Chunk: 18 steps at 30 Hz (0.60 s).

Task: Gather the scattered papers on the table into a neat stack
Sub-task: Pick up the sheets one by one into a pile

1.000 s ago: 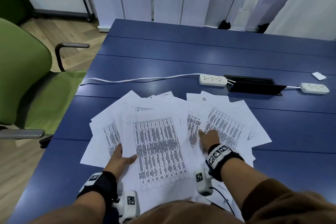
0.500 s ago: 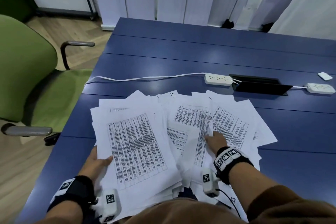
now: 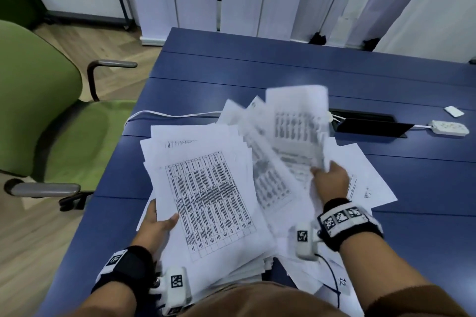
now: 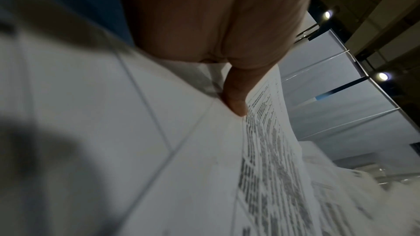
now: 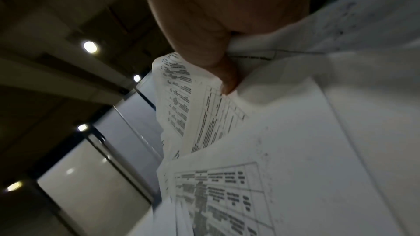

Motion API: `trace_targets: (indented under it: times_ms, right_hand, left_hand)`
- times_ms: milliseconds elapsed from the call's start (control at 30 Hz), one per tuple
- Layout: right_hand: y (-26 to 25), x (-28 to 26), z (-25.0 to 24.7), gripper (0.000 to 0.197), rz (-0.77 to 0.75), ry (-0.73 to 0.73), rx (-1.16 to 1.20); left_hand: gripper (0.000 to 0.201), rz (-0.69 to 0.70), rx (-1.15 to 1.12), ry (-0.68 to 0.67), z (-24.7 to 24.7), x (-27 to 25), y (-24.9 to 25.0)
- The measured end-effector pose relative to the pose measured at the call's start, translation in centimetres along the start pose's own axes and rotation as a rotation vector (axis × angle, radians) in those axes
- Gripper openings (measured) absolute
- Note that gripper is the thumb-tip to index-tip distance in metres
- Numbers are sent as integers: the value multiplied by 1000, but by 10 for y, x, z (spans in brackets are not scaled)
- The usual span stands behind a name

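From the head camera, the papers (image 3: 211, 195) lay in a loose heap at the near edge of the tabletop (image 3: 283, 69), toward its left side, some sheets overhanging the edge toward the person. The left hand (image 3: 157, 226) gripped the near left corner of the bigger bundle, thumb on top of the printed table and fingers hidden beneath, probably to lift that side so loose sheets could be drawn in over it. The right hand (image 3: 331, 179) was closed on a fan of sheets (image 3: 296, 126), raised and blurred, apparently to carry them across onto the left bundle. A few sheets (image 3: 365, 175) lay flat beyond that hand, toward the right. Near the far middle of the tabletop a power strip (image 3: 449, 128) and its white cable (image 3: 170, 114) sat well apart from the heap.

From the left wrist camera, the thumb (image 4: 236, 100) pressed down on the top printed page (image 4: 272, 150), which suited pinching a thick bundle by its corner.

From the right wrist camera, the thumb (image 5: 218, 64) pinched crumpled sheet edges (image 5: 188, 107), a hasty hold, likely good enough for moving them, not for squaring.
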State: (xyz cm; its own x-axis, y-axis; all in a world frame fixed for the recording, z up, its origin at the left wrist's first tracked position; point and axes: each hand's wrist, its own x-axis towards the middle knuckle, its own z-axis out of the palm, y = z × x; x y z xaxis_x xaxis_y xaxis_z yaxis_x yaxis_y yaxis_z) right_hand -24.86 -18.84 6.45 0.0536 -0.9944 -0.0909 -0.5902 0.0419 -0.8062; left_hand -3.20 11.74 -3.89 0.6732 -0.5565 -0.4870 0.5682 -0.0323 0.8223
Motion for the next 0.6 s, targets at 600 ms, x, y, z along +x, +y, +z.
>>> trace_targets:
  times_ms: [600]
  right_hand:
    - [30,8,-36,34,221,-157,382]
  left_hand:
    - [69,-151,161,-96,52,24,-5]
